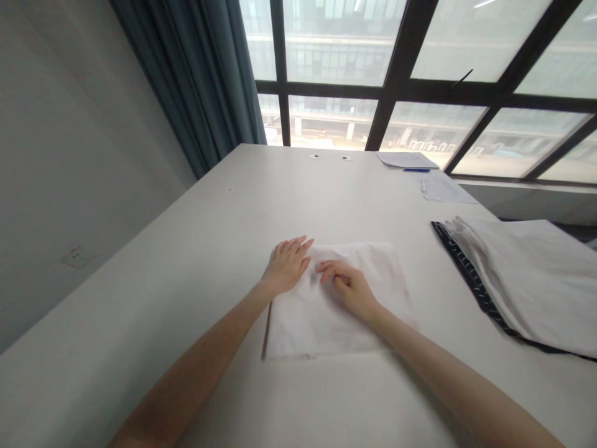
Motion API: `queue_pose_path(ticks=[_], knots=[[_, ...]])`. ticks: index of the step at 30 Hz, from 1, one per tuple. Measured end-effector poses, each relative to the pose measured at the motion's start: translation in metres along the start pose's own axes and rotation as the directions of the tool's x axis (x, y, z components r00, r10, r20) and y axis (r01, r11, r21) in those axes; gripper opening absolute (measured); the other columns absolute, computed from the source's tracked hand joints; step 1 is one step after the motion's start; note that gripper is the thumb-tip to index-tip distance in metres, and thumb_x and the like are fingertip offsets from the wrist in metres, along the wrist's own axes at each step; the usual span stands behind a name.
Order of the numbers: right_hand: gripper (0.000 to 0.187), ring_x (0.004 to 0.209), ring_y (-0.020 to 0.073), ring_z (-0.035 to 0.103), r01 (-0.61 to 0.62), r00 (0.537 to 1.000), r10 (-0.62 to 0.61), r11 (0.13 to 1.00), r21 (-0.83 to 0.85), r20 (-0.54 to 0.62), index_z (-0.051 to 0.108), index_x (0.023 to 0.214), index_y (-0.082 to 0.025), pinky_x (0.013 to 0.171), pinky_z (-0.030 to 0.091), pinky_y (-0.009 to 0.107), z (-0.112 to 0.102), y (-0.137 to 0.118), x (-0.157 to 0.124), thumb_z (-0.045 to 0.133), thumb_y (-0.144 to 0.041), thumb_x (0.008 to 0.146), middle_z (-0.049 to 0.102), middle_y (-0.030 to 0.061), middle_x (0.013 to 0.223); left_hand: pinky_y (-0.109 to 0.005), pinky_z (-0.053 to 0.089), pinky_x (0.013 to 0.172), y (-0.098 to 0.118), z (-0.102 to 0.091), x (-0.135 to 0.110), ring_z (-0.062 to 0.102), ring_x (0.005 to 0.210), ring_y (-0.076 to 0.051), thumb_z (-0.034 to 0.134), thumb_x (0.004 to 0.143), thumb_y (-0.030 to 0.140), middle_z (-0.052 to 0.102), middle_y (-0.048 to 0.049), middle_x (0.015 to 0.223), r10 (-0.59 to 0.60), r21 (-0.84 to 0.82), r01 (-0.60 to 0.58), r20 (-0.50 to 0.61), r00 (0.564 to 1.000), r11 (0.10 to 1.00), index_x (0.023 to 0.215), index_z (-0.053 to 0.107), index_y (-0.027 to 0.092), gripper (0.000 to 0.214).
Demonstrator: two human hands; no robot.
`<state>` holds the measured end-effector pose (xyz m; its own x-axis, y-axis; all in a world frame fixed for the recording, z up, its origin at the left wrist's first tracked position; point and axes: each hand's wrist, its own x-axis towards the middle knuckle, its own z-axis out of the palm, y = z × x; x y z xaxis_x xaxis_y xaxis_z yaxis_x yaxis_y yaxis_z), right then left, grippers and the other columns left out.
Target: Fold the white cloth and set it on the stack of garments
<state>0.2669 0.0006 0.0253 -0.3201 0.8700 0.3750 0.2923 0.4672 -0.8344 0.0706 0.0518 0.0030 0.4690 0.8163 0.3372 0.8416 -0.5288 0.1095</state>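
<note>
A white cloth (321, 330), folded into a flat rectangle, lies on the white table in front of me. A thin brown strip (267, 333) shows along its left edge. My left hand (290, 264) rests palm down over the cloth's far left corner, its fingers stretched out. Over the upper middle of the cloth is my right hand (347, 285), fingers loosely bent and slightly apart, pointing left towards the other hand. I see nothing held in it. A small grey smudge or shadow (313, 275) shows on the cloth between both hands.
On the right, a stack of white cloth (536, 274) lies over a black ruled mat (466, 274). Papers (405, 160) and a blue pen (416, 170) sit at the far right, near the window. Two small white discs (314, 157) are at the table's far edge.
</note>
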Motion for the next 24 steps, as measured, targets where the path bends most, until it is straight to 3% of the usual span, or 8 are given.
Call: queue_pose_path(ticks=[2,6,9,13,17,20,24], knots=[[0.041,0.125,0.0208,0.053,-0.006,1.000,0.004,0.961,-0.276,-0.005,0.068,0.101,-0.022,0.108,0.038,0.044,-0.015,0.009,0.012,0.041,-0.006,0.074,0.066,0.0066,0.125,-0.044,0.029,0.112,-0.002,0.000,-0.001,0.042,0.134,-0.024,0.037,0.099,0.031,0.046,-0.0099,0.148,0.012,0.016,-0.012,0.006,1.000,1.000,0.145,0.039,0.022,0.046],[0.044,0.142,0.0299,0.032,-0.043,0.991,0.122,0.687,-0.726,0.057,0.055,0.134,-0.017,0.114,0.023,0.054,-0.037,0.033,0.026,0.041,-0.025,0.093,0.047,0.0115,0.148,-0.047,0.024,0.114,-0.003,0.000,-0.001,0.040,0.137,-0.026,0.039,0.099,0.032,0.041,-0.0112,0.151,-0.002,0.002,0.002,0.032,0.999,1.000,0.149,0.033,0.023,0.051],[0.051,0.141,0.0294,0.033,-0.020,0.978,0.185,0.556,-0.831,0.100,0.047,0.143,-0.017,0.114,0.024,0.051,-0.043,0.045,0.023,0.034,-0.041,0.100,0.044,0.0117,0.150,-0.048,0.021,0.115,-0.003,0.001,-0.001,0.037,0.139,-0.028,0.041,0.098,0.033,0.036,-0.0122,0.154,-0.008,-0.029,0.010,0.056,0.998,1.000,0.151,0.029,0.023,0.055],[0.050,0.139,0.0300,0.035,-0.072,0.983,0.184,0.454,-0.888,0.014,0.049,0.141,-0.023,0.112,0.023,0.052,-0.051,0.055,0.017,0.030,-0.047,0.100,0.047,0.0094,0.148,-0.047,0.018,0.116,-0.003,0.002,-0.001,0.033,0.142,-0.027,0.041,0.097,0.033,0.033,-0.0116,0.156,-0.024,-0.043,0.028,0.089,0.996,0.999,0.151,0.029,0.024,0.056],[0.048,0.136,0.0318,0.038,-0.226,0.968,0.203,0.437,-0.871,-0.149,0.051,0.136,-0.024,0.108,0.025,0.055,-0.066,0.062,0.012,0.033,-0.049,0.100,0.052,0.0104,0.143,-0.047,0.019,0.116,-0.005,0.001,-0.001,0.035,0.141,-0.028,0.045,0.096,0.035,0.037,-0.0106,0.154,-0.040,-0.085,0.047,0.087,0.995,0.995,0.148,0.036,0.024,0.053],[0.046,0.127,0.0311,0.047,-0.336,0.940,0.235,0.496,-0.801,-0.250,0.055,0.130,-0.022,0.102,0.034,0.052,-0.074,0.067,0.010,0.037,-0.050,0.098,0.057,0.0128,0.135,-0.048,0.022,0.115,-0.011,0.001,-0.001,0.042,0.136,-0.026,0.042,0.098,0.032,0.050,-0.0073,0.146,-0.125,-0.133,0.129,0.037,0.991,0.983,0.141,0.047,0.026,0.043],[0.041,0.117,0.0290,0.054,-0.354,0.935,0.223,0.591,-0.725,-0.274,0.061,0.119,-0.018,0.096,0.040,0.046,-0.079,0.073,0.010,0.043,-0.046,0.095,0.063,0.0134,0.124,-0.050,0.028,0.111,-0.022,0.005,-0.001,0.044,0.133,-0.027,0.042,0.099,0.030,0.056,-0.0084,0.139,-0.261,-0.155,0.254,-0.020,0.965,0.955,0.124,0.060,0.023,0.032]])
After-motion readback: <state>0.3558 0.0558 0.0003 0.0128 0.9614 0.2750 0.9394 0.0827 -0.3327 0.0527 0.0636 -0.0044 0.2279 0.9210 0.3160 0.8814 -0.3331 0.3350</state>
